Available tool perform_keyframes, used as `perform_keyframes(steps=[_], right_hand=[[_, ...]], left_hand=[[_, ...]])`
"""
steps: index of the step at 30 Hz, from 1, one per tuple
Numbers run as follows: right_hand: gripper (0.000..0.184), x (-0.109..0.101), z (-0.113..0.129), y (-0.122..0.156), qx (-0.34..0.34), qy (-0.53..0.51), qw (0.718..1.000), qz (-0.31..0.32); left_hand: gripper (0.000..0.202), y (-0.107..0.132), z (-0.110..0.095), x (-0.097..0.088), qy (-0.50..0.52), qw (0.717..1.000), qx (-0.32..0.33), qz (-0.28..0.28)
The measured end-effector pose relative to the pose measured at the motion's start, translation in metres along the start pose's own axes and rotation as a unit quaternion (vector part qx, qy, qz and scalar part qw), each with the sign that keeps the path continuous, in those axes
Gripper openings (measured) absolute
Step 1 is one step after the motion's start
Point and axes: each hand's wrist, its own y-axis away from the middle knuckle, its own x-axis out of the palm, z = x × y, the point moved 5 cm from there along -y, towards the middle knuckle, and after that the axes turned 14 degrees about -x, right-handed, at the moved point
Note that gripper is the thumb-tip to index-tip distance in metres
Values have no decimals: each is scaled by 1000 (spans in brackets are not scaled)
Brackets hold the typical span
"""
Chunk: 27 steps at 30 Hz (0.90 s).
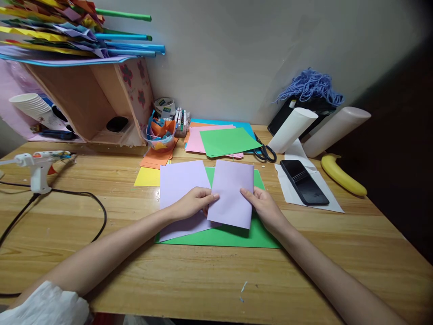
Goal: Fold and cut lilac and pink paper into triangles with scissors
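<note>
A folded sheet of lilac paper (pixel 232 198) is held up between both hands, slightly above the work surface. My left hand (pixel 198 200) pinches its left edge, thumb on the front face. At its right edge my right hand (pixel 263 203) grips it the same way, fingers behind. Beneath and to the left lies a larger lilac sheet (pixel 179 185), flat, partly covered by my left hand. Both rest over a green sheet (pixel 216 239) on the wooden table (pixel 162 275).
A hot glue gun (pixel 39 174) with a black cord stands left. Coloured paper (pixel 230 142), black scissors (pixel 265 152) and a tub of scraps (pixel 161 134) sit behind. To the right are a phone (pixel 304 182), a banana (pixel 343 175) and a white paper roll (pixel 293 130).
</note>
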Motion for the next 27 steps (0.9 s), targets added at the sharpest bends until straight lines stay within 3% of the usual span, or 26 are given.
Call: perform_keyframes(steps=[7, 16, 27], right_hand=[[55, 0, 5, 1, 44, 57, 989, 133], [58, 0, 8, 1, 60, 9, 989, 137], [42, 8, 16, 2, 57, -13, 990, 130]], left_hand=[[38, -1, 3, -2, 36, 998, -10, -55], [38, -6, 9, -1, 45, 999, -26, -16], [34, -2, 6, 3, 8, 999, -37, -2]])
